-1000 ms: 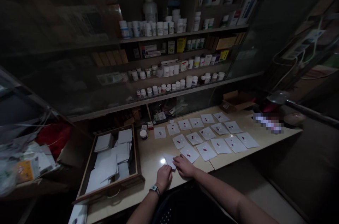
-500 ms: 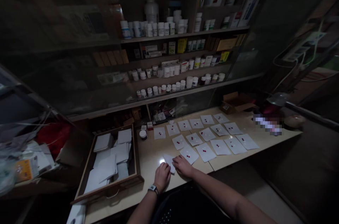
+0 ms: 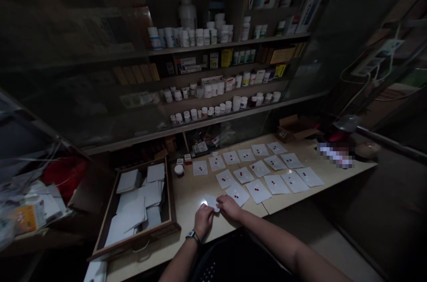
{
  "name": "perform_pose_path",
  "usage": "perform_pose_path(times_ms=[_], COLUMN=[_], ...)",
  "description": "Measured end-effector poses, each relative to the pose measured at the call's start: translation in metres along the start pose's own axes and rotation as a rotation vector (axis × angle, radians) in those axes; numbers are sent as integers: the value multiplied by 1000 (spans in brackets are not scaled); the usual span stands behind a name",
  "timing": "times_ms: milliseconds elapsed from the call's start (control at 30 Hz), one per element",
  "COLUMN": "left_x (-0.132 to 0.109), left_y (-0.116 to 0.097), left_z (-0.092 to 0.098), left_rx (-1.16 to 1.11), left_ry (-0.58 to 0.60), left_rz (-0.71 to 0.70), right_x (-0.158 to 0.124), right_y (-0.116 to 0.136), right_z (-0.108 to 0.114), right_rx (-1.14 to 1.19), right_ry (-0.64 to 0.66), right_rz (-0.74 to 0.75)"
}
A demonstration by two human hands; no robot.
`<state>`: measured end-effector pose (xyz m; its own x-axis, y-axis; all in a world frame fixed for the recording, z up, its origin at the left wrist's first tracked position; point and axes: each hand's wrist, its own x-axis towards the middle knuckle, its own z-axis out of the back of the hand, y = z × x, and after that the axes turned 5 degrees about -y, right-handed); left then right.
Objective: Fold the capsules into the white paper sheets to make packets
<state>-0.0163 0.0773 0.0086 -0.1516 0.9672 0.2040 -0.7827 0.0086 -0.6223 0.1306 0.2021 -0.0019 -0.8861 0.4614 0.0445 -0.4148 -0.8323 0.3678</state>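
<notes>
A small white paper sheet [image 3: 210, 199] lies at the near edge of the counter, its near part folded up between my hands. My left hand [image 3: 204, 220], with a watch on the wrist, pinches its near left edge. My right hand [image 3: 228, 207] has its fingers closed on the right edge. Whatever lies inside the fold is hidden. Just beyond my right hand is a flat paper square [image 3: 237, 194] bearing dark red pills. Several more paper squares [image 3: 277, 186] with small red and white pills spread in rows to the right.
On the left stands a wooden drawer [image 3: 175, 211] holding stacks of white paper. A white-lidded jar [image 3: 179, 170] and small boxes [image 3: 187, 159] sit behind it. Shelves of medicine bottles [image 3: 207, 90] rise at the back. An open cardboard box [image 3: 295, 128] is at the far right.
The near part of the paper between my hands is folded up further, and my fingertips have drawn slightly closer together. The view has shifted slightly; the other papers stay put.
</notes>
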Motion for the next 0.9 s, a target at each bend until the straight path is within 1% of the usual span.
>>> perform_pose_path(times_ms=[100,200,267,333,433,533,633,733,800,900], left_x=[2,7,11,15,18,20,21,22,20,14], left_y=[0,-1,-1,-2,-3,-5,-5,-6,-7,-6], left_z=[-3,-10,-14,-16,-15,-14,-15,-16,-16,-12], left_rx=[-30,-79,-137,-198,-237,-229,-211,-166,-123,2], left_ry=[-36,-84,-93,-90,-98,-120,-126,-128,-148,-171], left_rz=[99,279,394,480,553,604,636,630,570,392], right_x=[-1,0,3,8,15,22,26,29,30,32], right_y=[0,1,3,5,8,9,10,10,9,8], right_z=[-1,1,4,7,10,11,10,10,9,7], right_rx=[-1,36,70,102,128,119,104,91,91,87], right_ry=[-4,-3,1,-6,-16,4,28,49,67,79], right_rz=[-10,-38,-67,-116,-210,-281,-294,-287,-284,-285])
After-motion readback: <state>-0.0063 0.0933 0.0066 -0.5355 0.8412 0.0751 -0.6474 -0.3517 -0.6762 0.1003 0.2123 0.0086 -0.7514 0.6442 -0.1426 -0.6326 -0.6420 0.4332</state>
